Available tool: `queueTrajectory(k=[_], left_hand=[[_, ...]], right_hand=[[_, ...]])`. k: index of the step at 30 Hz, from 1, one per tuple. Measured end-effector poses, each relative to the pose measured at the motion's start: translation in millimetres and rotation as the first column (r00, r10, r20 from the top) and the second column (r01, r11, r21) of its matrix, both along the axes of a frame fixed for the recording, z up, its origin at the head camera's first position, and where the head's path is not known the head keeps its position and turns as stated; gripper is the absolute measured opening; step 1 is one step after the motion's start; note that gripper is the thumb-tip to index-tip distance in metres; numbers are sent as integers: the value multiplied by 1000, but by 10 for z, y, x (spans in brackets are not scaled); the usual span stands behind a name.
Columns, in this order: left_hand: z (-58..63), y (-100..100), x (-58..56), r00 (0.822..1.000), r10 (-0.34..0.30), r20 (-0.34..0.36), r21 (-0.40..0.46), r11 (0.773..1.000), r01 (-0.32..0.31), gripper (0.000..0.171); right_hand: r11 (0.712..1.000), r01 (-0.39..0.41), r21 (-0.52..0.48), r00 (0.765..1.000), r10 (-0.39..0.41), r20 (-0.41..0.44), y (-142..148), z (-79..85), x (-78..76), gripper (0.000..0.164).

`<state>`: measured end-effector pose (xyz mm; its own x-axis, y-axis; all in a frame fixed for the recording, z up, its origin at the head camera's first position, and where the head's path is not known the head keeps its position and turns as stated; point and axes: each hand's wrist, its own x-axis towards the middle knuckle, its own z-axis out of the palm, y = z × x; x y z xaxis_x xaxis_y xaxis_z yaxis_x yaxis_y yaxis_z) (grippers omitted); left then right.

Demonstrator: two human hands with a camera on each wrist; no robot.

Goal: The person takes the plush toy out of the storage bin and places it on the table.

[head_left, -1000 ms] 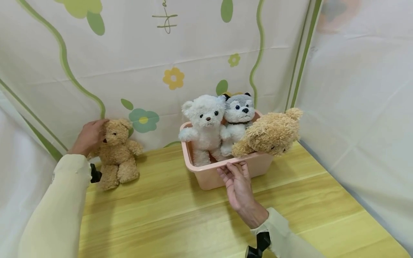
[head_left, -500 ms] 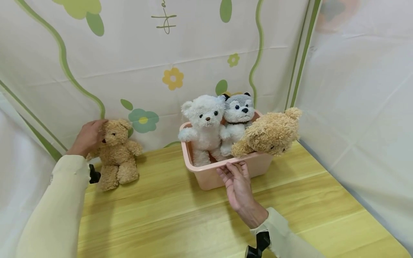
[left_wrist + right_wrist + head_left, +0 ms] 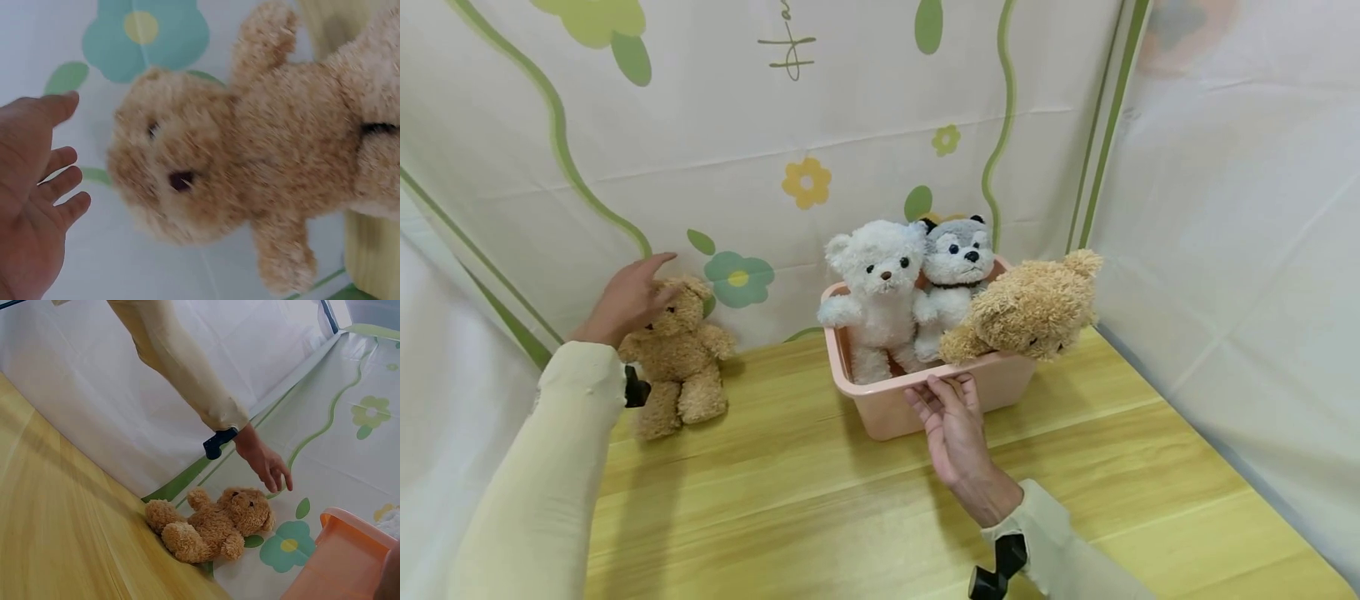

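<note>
In the head view, a light-brown teddy bear [image 3: 681, 358] sits on the table at the left, against the backdrop. My left hand [image 3: 628, 300] is by its head, fingers loosely extended; the left wrist view shows a gap between the hand [image 3: 37, 181] and the bear's head [image 3: 181, 156]. My right hand [image 3: 955, 437] holds the front rim of a pink plastic bin [image 3: 887, 412] with its fingertips. Inside stand a white teddy bear [image 3: 883, 308] and a grey-and-white husky plush [image 3: 955, 258]. Another brown teddy bear [image 3: 1037, 308] lies sideways, leaning out over the bin's right end.
The wood-grain table [image 3: 760, 508] reaches to a white floral backdrop [image 3: 715, 125] behind. A plain white sheet [image 3: 1247, 250] hangs along the right side, with another at the left.
My left hand has come off the brown bear's head, its fingers lifting and spreading. The bear stays seated. My right hand and the bin have not moved.
</note>
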<state>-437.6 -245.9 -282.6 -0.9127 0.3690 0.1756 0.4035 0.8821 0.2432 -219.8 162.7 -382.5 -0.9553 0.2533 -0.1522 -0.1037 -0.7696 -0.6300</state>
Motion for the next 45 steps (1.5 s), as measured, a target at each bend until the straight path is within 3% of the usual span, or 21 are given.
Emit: queueTrajectory(k=[6, 14, 26, 38, 45], left_hand=[[140, 245, 7, 1000, -6, 11, 18, 1000, 5, 71], [299, 612, -18, 996, -51, -77, -17, 999, 50, 72], [390, 1150, -57, 986, -103, -128, 63, 992, 112, 75], [424, 1719, -95, 990, -118, -79, 71, 990, 124, 82], [465, 2022, -60, 983, -166, -74, 94, 980, 173, 80]], right_hand=[[1000, -2, 3, 1000, 2, 2, -4, -8, -9, 14], [1000, 6, 2, 1000, -6, 1, 0, -17, -11, 14], [1000, 12, -1, 1000, -12, -7, -2, -14, 0, 14], [1000, 10, 3, 1000, -10, -13, -13, 10, 10, 15], [1000, 10, -6, 1000, -10, -13, -15, 3, 4, 15]])
